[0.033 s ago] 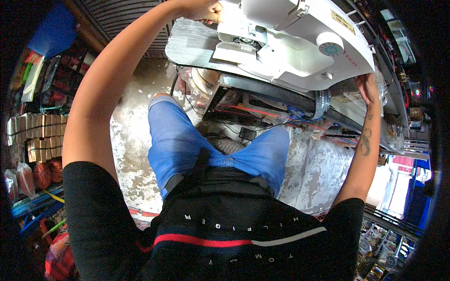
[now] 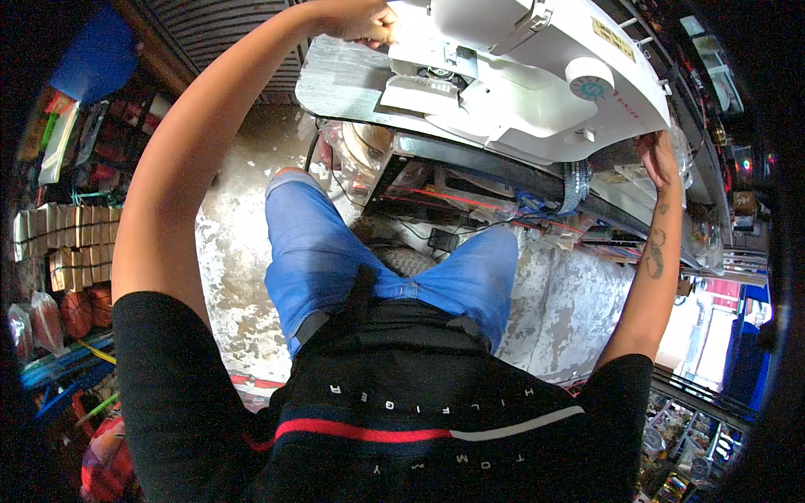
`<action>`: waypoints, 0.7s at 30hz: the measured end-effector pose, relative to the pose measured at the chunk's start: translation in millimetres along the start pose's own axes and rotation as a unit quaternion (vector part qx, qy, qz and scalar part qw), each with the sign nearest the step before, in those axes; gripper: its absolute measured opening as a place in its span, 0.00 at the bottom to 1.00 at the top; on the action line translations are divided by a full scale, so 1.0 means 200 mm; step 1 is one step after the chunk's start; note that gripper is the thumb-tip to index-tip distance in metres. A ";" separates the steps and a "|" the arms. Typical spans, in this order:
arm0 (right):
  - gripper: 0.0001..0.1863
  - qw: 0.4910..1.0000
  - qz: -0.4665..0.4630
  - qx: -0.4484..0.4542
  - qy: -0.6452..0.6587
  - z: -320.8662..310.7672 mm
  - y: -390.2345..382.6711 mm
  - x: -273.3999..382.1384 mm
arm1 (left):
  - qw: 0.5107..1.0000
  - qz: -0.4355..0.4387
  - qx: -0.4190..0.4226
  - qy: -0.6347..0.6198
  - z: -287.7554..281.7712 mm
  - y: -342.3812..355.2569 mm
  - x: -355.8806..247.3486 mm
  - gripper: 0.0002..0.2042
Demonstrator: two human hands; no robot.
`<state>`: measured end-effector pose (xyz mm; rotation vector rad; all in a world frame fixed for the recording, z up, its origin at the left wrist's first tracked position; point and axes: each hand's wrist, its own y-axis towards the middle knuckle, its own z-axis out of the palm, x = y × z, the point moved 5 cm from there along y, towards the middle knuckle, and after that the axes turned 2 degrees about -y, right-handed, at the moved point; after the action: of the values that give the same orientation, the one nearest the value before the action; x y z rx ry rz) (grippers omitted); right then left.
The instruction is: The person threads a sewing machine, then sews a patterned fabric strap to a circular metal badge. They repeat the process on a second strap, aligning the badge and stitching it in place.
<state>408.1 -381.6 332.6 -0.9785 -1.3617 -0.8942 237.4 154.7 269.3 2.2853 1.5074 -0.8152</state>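
Note:
A white sewing machine with a round dial on its front spans the upper middle, its grey flat plate at the left end. My left hand is at the top edge with curled fingers, gripping the machine's upper left; some fingertips are hidden. My right hand holds the machine's lower right end, its fingers partly hidden behind the casing. Under the machine is a dark-framed stand with cables and a black power adapter.
Stacked packets and bags fill shelves on the left, below a blue object. A ribbed shutter is behind my left arm. Trays of small parts sit at lower right. My legs in jeans are beneath the machine, over a mottled floor.

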 end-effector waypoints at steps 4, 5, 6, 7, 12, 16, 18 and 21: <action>0.26 0.996 0.006 0.094 -0.011 0.02 -0.01 0.07 | 0.998 -0.056 -0.005 -0.018 0.07 -0.08 -0.08 0.12; 0.27 0.997 0.005 0.065 -0.031 0.02 -0.03 0.09 | 0.997 -0.073 -0.013 -0.018 0.08 -0.09 -0.09 0.13; 0.29 0.999 0.007 0.020 -0.045 0.01 -0.05 0.10 | 0.999 -0.028 -0.044 -0.015 0.09 -0.11 -0.12 0.17; 0.31 0.997 -0.019 0.039 -0.068 0.05 -0.08 0.13 | 0.998 -0.015 -0.057 -0.026 0.10 -0.12 -0.14 0.17; 0.38 0.988 -0.075 0.118 -0.061 0.21 -0.14 0.20 | 0.978 -0.019 -0.168 -0.123 0.18 -0.22 -0.17 0.13; 0.34 0.994 -0.065 0.084 0.008 0.20 -0.15 0.17 | 0.923 -0.042 -0.365 -0.117 0.34 -0.33 -0.24 0.15; 0.32 0.994 -0.066 0.073 0.042 0.18 -0.15 0.15 | 0.890 -0.051 -0.439 -0.110 0.47 -0.37 -0.31 0.15; 0.29 0.996 -0.065 -0.034 0.057 0.15 -0.10 0.13 | 0.861 -0.133 -0.479 -0.105 0.62 -0.34 -0.35 0.15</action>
<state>380.6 -359.8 359.2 -0.8852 -1.3158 -1.0848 117.8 66.2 217.3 1.2356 1.6194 -0.2293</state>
